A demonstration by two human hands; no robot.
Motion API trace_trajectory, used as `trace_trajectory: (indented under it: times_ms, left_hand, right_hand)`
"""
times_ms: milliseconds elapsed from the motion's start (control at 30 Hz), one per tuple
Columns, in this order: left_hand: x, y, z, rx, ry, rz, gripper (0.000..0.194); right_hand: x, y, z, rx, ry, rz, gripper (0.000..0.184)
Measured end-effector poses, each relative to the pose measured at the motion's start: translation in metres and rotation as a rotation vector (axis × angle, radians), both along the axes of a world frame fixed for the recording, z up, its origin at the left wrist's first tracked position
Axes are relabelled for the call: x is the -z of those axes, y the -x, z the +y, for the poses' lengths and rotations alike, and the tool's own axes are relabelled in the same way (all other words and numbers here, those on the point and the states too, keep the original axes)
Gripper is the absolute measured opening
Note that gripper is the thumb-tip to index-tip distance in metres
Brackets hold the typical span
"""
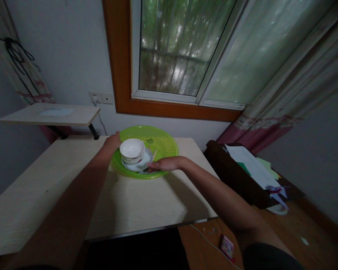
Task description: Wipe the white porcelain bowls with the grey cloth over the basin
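A round green plastic basket (169,139) rests on the pale wooden desk. Inside it, toward the left, white bowls (132,149) are nested in a stack on a white plate (147,158). Light-coloured chopsticks (155,153) lie in the basket just right of the bowls. My left hand (113,142) is closed on the basket's left rim, its fingertips partly hidden. My right hand (169,164) reaches over the front right of the basket. Its thumb and fingers are closed at the plate's right edge; the fingers underneath are partly hidden.
A raised shelf (59,118) with a paper on it stands at the desk's left back. Behind the desk are a wall socket (95,98) and a window. To the right, a dark brown box-like piece (228,165) holds papers. A pink box (227,246) and a cable lie on the floor.
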State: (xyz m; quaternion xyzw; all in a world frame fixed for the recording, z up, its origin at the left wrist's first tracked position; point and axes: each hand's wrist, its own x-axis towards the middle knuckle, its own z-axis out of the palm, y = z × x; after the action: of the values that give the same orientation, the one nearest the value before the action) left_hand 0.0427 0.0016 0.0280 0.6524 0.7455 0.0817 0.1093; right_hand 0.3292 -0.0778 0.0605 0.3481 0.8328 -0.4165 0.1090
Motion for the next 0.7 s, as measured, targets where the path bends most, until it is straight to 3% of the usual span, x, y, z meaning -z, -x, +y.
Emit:
trace_trajectory:
  times_ms: [67, 167, 233, 433, 567, 700]
  left_hand:
    - [-0.002, -0.001, -0.002, -0.002, 0.002, -0.006, 0.071]
    - [-0.004, -0.001, -0.004, -0.011, 0.001, -0.021, 0.071]
    - [-0.003, -0.001, -0.004, -0.011, -0.001, -0.028, 0.071]
    - [0.005, 0.003, 0.006, -0.024, 0.022, 0.004, 0.069]
    - [0.009, 0.004, 0.009, -0.016, 0.017, 0.009, 0.071]
    - [0.007, 0.003, 0.005, -0.019, 0.004, 0.005, 0.07]
  right_hand:
    - [0.0, -0.003, 0.008, 0.003, -0.068, -0.195, 0.064]
    - [0.004, -0.009, 0.025, 0.069, -0.368, -0.572, 0.06]
    - [0.009, -0.013, 0.036, 0.118, -0.472, -0.65, 0.057]
    - [0.028, -0.025, 0.054, 0.191, -0.674, -0.659, 0.049]
    - [0.033, -0.028, 0.049, 0.21, -0.652, -0.639, 0.059]
    - [0.025, -0.025, 0.032, 0.147, -0.558, -0.517, 0.061]
